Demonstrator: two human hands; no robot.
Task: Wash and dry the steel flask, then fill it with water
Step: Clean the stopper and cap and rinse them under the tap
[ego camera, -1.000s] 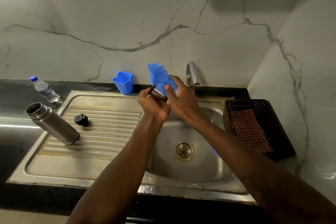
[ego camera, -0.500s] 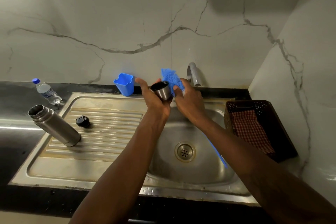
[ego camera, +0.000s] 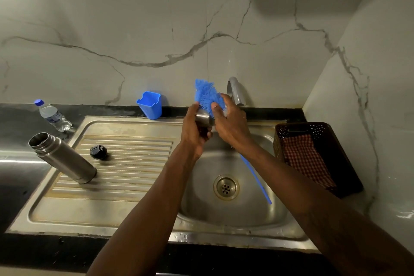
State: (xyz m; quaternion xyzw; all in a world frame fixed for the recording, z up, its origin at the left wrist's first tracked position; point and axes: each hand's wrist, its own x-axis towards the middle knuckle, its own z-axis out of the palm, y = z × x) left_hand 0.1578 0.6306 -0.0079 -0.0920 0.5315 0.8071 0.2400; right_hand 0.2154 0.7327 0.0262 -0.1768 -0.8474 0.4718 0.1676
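The steel flask [ego camera: 63,158] stands open-mouthed on the left of the draining board, leaning in the wide view, with its black stopper [ego camera: 98,151] beside it. Over the sink basin my left hand [ego camera: 195,134] grips the flask's small steel cup lid [ego camera: 202,117]. My right hand [ego camera: 233,123] holds a blue bottle brush [ego camera: 207,96] by its bristle head, pressed against the cup. The brush's thin blue handle runs down under my right forearm toward the basin's right side. The tap [ego camera: 235,92] is just behind my hands; no water stream shows.
A blue plastic holder [ego camera: 149,105] stands at the back of the sink [ego camera: 125,208]. A small water bottle [ego camera: 52,115] lies on the dark counter at far left. A dark perforated basket [ego camera: 331,139] with a red checked cloth [ego camera: 304,159] sits right of the basin.
The brush head went from above the cup to beside its open mouth, then back over the cup. My left hand turned the cup so its opening faces away from me.
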